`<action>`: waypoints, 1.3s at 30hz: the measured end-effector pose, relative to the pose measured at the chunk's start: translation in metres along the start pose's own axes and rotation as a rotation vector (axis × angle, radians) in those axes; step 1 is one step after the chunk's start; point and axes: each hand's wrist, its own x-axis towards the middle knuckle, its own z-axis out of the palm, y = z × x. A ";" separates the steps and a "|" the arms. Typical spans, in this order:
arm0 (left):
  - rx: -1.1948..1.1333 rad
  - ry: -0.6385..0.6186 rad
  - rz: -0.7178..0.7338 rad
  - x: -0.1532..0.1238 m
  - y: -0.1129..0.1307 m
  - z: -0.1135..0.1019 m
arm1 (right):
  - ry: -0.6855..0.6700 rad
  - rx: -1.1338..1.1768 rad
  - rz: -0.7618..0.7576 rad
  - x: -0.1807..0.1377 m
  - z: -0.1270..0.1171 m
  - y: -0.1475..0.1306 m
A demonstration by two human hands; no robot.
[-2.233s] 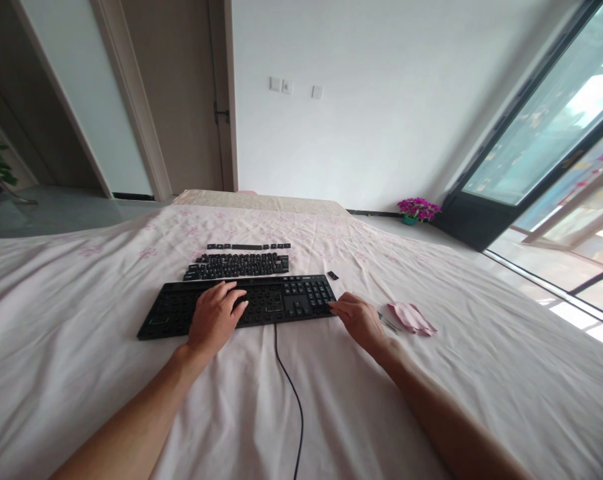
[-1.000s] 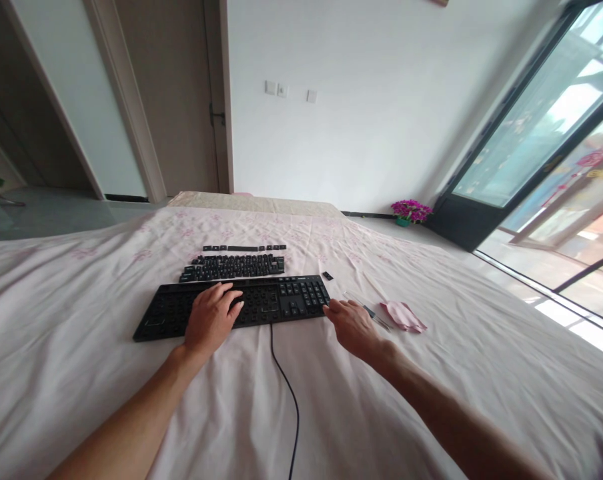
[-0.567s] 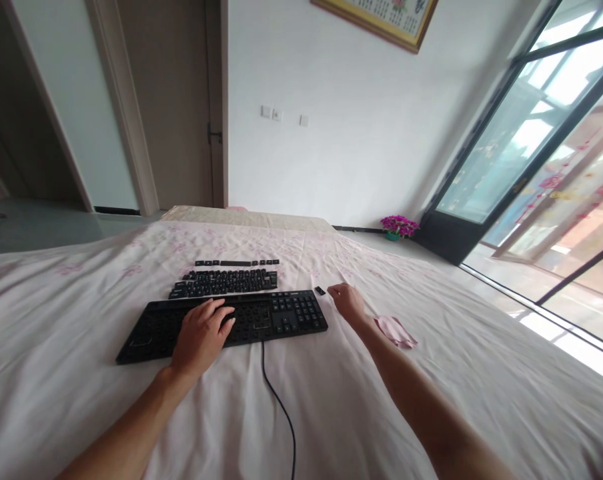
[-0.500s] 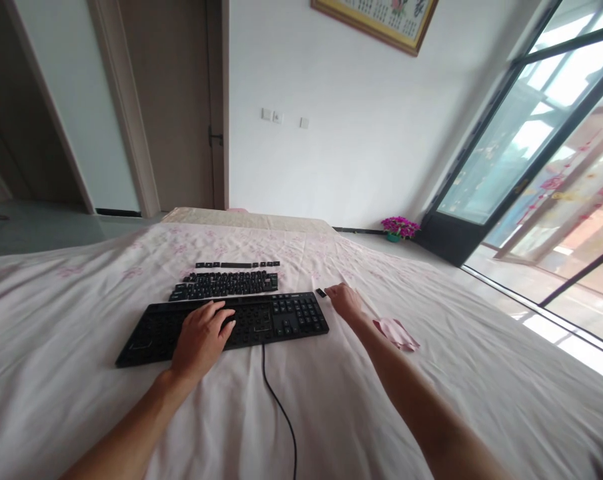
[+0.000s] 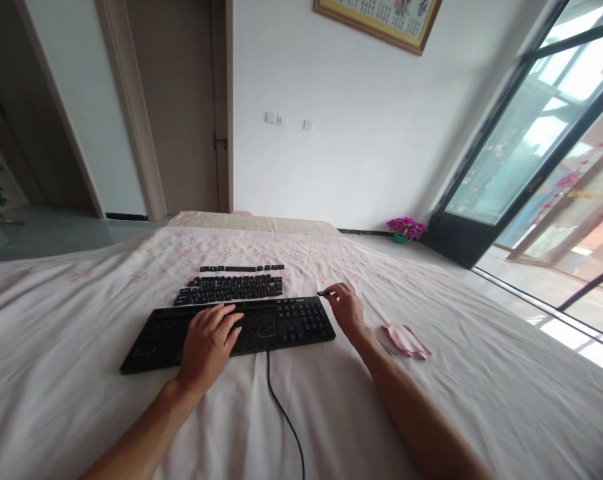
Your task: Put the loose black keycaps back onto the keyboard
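Note:
A black keyboard [image 5: 281, 327] lies on the pink bedsheet [image 5: 81, 373], with its cable [image 5: 284, 417] running toward me. My left hand [image 5: 209, 343] rests flat on the keyboard's middle, fingers spread. My right hand [image 5: 347, 308] is at the keyboard's far right corner and pinches a small black keycap [image 5: 323, 293] between thumb and fingertips. Beyond the keyboard, removed keycaps [image 5: 231, 289] lie in rows on the sheet, with a thinner row [image 5: 241, 268] behind them.
A crumpled pink cloth [image 5: 406, 340] lies right of my right forearm. A pot of purple flowers [image 5: 405, 229] stands on the floor by the glass door [image 5: 531, 153]. A wooden door [image 5: 181, 107] is behind the bed.
My right hand left the keyboard's right edge, reached forward to the loose black keycap beside the numpad and closed on it. The left hand stayed on the keyboard.

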 end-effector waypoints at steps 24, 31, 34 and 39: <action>-1.495 -0.122 -1.025 0.012 0.085 -0.011 | 0.125 0.105 -0.670 -0.060 -0.018 -0.107; -1.530 -0.137 -1.013 0.013 0.082 -0.012 | 0.110 0.151 -0.677 -0.063 -0.013 -0.103; -1.543 -0.130 -0.962 0.011 0.077 -0.008 | 0.085 0.254 -0.648 -0.063 -0.010 -0.103; -1.544 -0.134 -0.922 0.009 0.071 -0.003 | 0.039 0.416 -0.583 -0.062 -0.007 -0.103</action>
